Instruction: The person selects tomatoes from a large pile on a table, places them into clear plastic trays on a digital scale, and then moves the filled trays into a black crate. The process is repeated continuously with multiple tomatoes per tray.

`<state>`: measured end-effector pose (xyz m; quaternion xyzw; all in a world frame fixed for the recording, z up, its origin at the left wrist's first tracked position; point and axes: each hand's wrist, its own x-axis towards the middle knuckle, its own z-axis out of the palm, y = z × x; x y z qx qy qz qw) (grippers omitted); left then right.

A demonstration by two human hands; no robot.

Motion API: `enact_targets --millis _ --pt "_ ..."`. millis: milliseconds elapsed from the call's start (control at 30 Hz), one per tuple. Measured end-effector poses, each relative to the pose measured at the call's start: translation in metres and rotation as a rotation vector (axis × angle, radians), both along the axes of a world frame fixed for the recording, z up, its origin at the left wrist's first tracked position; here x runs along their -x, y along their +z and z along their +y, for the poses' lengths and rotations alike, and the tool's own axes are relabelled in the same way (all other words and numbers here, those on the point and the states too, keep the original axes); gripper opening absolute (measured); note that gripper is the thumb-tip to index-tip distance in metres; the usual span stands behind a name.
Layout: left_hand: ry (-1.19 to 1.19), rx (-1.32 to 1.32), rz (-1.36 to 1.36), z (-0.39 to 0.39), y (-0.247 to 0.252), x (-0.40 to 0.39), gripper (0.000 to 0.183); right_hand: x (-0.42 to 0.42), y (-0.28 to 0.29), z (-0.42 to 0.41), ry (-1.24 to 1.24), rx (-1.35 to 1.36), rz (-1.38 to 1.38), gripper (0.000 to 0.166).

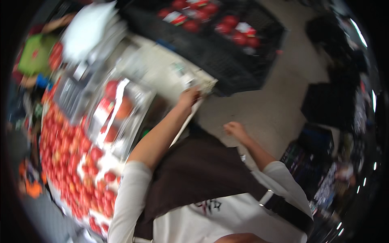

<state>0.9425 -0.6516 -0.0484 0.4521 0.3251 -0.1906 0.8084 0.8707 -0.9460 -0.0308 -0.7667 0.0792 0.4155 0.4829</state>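
My left hand is at the corner end of a pale tabletop, beside a small white object with green marking; blur hides whether the fingers grip anything. My right hand hangs over the floor with its fingers curled, and its grip cannot be made out. Left of my left forearm lies a clear plastic pack of tomatoes. Beyond it stand stacked clear plastic trays. Many loose tomatoes cover the display to the left.
A black crate with packed tomatoes stands beyond the tabletop. A pile of white packaging is at the upper left, near a person in a green garment. Black crates stand on the floor at the right.
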Motion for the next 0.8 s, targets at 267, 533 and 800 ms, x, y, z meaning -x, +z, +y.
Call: enact_targets --millis 267,533,800 --pt "0.305 -0.125 0.353 -0.005 -0.04 -0.025 0.012 -0.004 0.003 0.013 0.069 -0.001 -0.086 0.031" --pt "0.29 -0.275 -0.234 0.022 0.038 0.028 0.006 -0.013 0.034 0.039 0.288 -0.055 0.045 0.033" --pt "0.543 -0.819 -0.482 0.147 0.201 0.121 0.013 0.009 0.092 0.188 0.434 -0.377 0.061 0.031"
